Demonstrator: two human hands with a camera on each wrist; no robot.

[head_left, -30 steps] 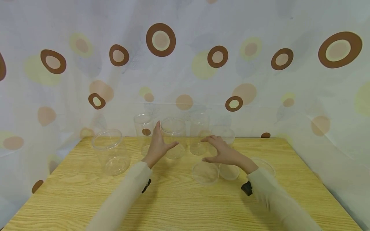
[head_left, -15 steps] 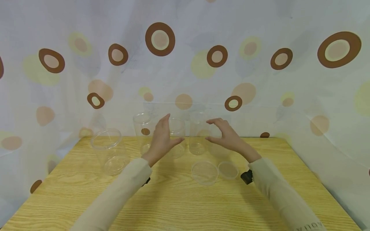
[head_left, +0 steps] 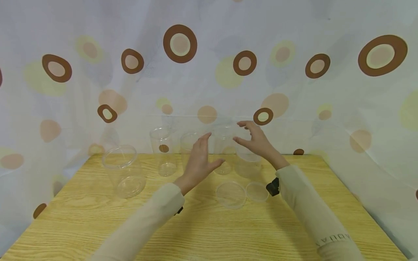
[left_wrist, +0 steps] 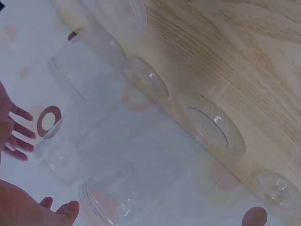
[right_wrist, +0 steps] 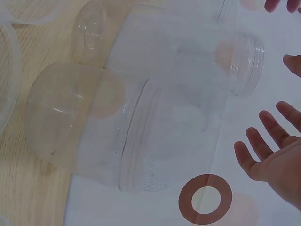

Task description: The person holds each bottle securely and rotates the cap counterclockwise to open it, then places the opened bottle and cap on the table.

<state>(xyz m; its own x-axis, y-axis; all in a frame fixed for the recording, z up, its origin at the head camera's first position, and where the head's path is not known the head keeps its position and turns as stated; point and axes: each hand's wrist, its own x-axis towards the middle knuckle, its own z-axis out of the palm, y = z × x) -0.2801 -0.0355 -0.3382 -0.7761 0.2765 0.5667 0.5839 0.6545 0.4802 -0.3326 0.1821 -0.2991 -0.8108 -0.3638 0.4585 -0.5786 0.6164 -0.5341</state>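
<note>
Both hands hover over a row of clear plastic jars in the head view, with nothing in either grip. My left hand [head_left: 200, 161] is spread, thumb apart from the fingers, overlapping a medium jar [head_left: 187, 145]. Beside its thumb stands a tall narrow jar [head_left: 223, 154]. My right hand [head_left: 258, 143] has parted, lightly bent fingers above a short wide jar [head_left: 248, 165], its thumb near the tall jar's rim. The right wrist view shows this wide jar [right_wrist: 70, 117] with a ridged collar, apart from the right hand's fingers [right_wrist: 256, 143].
Another tall jar [head_left: 163, 152] stands left of the medium one, and a large open jar [head_left: 124, 174] is farther left. Two round clear lids [head_left: 231, 195] lie flat on the wooden table [head_left: 212, 232], in front of the right-hand jars. A patterned cloth [head_left: 209, 90] hangs behind.
My left hand has moved right across the medium jar toward the tall narrow one. My right hand has risen from near the lids to above the short wide jar.
</note>
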